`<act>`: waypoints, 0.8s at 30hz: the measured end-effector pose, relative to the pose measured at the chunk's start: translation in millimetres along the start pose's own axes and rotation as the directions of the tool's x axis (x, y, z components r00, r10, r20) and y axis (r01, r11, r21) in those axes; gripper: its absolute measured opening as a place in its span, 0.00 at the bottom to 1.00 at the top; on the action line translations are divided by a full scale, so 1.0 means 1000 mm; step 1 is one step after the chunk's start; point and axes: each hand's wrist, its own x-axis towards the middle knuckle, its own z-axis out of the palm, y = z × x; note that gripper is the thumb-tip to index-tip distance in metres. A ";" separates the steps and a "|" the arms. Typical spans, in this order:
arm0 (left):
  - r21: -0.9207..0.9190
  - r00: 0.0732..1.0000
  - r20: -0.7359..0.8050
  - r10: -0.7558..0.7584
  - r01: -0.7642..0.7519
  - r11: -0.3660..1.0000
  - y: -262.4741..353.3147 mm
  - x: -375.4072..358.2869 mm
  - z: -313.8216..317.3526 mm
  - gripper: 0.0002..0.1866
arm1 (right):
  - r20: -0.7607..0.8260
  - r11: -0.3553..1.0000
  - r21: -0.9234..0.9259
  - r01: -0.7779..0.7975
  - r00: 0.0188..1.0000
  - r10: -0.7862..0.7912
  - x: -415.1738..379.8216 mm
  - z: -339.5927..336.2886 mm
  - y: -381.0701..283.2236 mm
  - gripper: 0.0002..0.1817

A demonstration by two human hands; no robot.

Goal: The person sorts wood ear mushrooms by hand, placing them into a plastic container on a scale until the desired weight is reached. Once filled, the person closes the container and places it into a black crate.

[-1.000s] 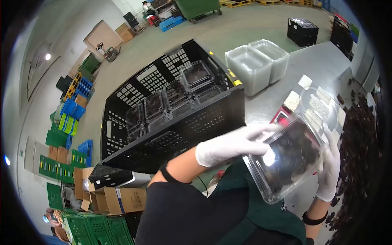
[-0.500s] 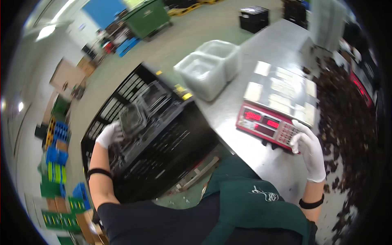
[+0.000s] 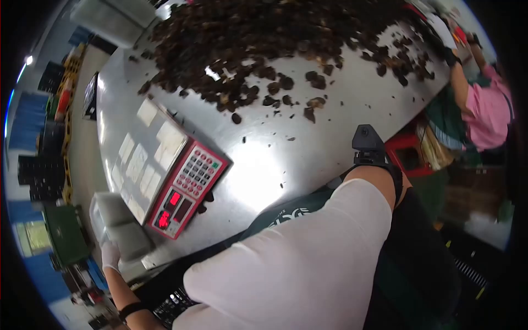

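Note:
My left hand (image 3: 110, 256), in a white glove, is at the lower left beside translucent plastic tubs (image 3: 132, 241). Its fingers are small and partly hidden, so I cannot make out whether they grip a tub. My right hand (image 3: 275, 269), also white-gloved, looms large and close to the camera. Its back faces me and its fingers are hidden. A red electronic scale (image 3: 181, 190) with lit red digits and pale patches on its plate stands on the metal table (image 3: 324, 143), beyond my right hand.
Dark brown dried pieces (image 3: 247, 49) lie heaped across the table's far side. More translucent tubs (image 3: 115, 22) stand at the upper left. At the right is a person in a pink top (image 3: 489, 113), near a red stool (image 3: 407, 154). A green bin (image 3: 66, 234) stands far left.
The view has swung right, toward the heap and the other person. My right hand has left the scale's keypad and come close to the camera. My left hand has left the black crate.

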 end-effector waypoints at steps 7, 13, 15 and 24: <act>-0.734 0.932 0.053 -0.359 0.280 0.619 0.035 -0.011 -0.063 0.10 | -0.104 0.989 -0.127 -0.076 0.993 0.062 -0.038 -0.023 0.004 0.13; -0.631 0.937 -0.156 -0.313 0.149 0.761 0.006 -0.009 -0.035 0.11 | -0.298 0.939 -0.251 -0.235 0.942 0.156 -0.080 -0.049 0.002 0.15; -0.595 0.924 -0.249 -0.289 0.089 0.799 0.002 -0.015 -0.041 0.11 | -0.448 0.872 -0.325 -0.366 0.872 0.198 -0.103 -0.059 0.002 0.16; -0.161 0.783 -0.489 -0.384 0.352 0.922 0.095 -0.037 -0.136 0.15 | -0.724 -0.050 0.197 -0.979 -0.180 0.666 -0.289 -0.006 0.012 0.25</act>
